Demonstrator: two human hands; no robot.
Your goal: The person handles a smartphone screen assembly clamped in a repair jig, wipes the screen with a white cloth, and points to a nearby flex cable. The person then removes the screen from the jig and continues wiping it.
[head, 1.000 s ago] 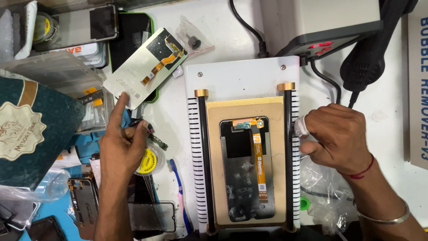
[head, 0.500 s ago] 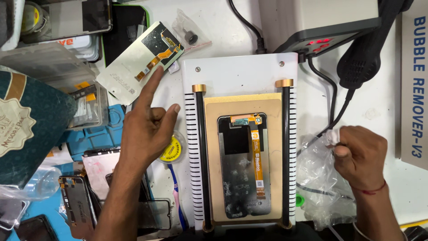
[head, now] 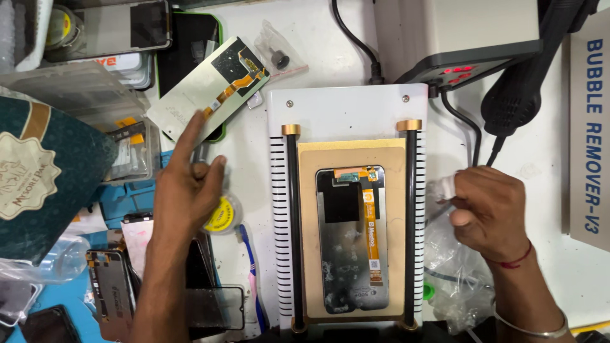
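Observation:
My left hand [head: 184, 190] hovers over the bench left of the white separator machine [head: 346, 114], index finger stretched toward a loose phone display panel [head: 206, 89] lying face down with its orange flex cable showing. It holds nothing. My right hand [head: 492, 213] is fisted around a small white wad of cloth or tissue [head: 443, 187] just right of the machine. On the machine's tan pad [head: 308, 222] a phone screen assembly [head: 352, 238] lies back side up, held between two black bars with brass ends.
A yellow tape roll [head: 222, 216] and a blue toothbrush [head: 251, 267] lie under my left wrist. Phone parts and plastic boxes crowd the left side; a dark green pouch [head: 44, 184] sits far left. Clear plastic bags [head: 457, 279], a grey control box [head: 470, 38] and cables are on the right.
My left hand has lifted from the tools by the tape roll and reached up toward the loose display panel. My right hand drew away from the machine's right bar, clutching the white wad.

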